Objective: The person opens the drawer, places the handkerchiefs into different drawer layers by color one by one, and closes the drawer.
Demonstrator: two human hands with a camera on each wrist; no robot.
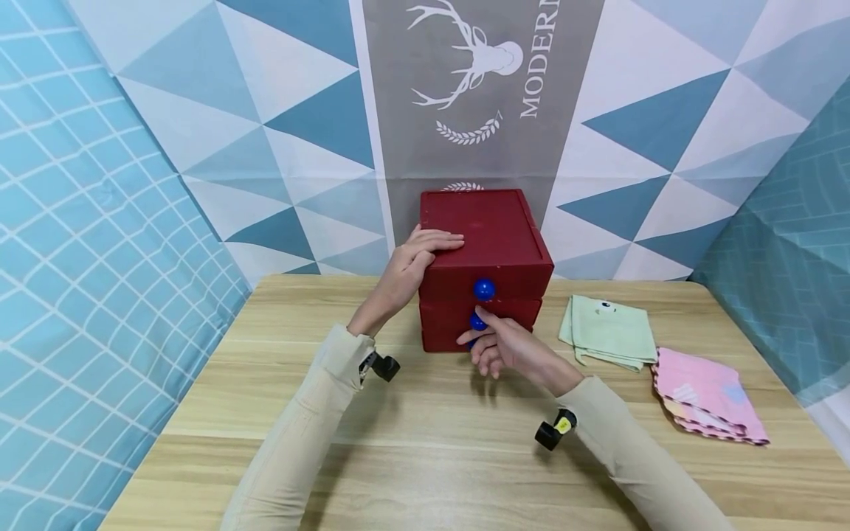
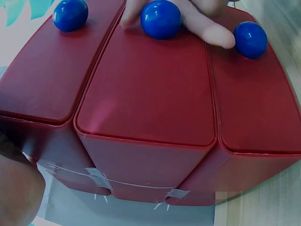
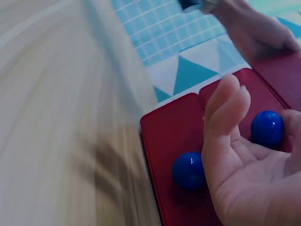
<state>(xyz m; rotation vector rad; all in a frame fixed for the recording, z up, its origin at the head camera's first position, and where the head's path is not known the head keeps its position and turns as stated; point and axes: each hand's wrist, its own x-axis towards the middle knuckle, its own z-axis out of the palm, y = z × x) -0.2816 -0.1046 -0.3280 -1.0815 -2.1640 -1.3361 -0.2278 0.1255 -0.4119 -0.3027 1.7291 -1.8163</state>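
Observation:
A dark red box with three stacked drawers (image 1: 474,221) stands against the back wall, each front bearing a round blue knob. My left hand (image 1: 410,267) rests on the box's top left edge, its fingers lying flat across the lid. At the front, my right hand (image 1: 510,345) has its thumb and index finger on either side of the middle knob (image 2: 161,20), pinching it. Its other fingers are loosely bent near the bottom knob (image 3: 188,170). Above the thumb, the top knob (image 1: 484,289) is untouched. All three drawers look closed.
Right of the box lies a folded pale green cloth (image 1: 611,330), with a folded pink cloth (image 1: 707,394) nearer the front right. Everything stands on a wooden table (image 1: 425,457). Patterned sheets (image 1: 299,147) hang close behind and at both sides.

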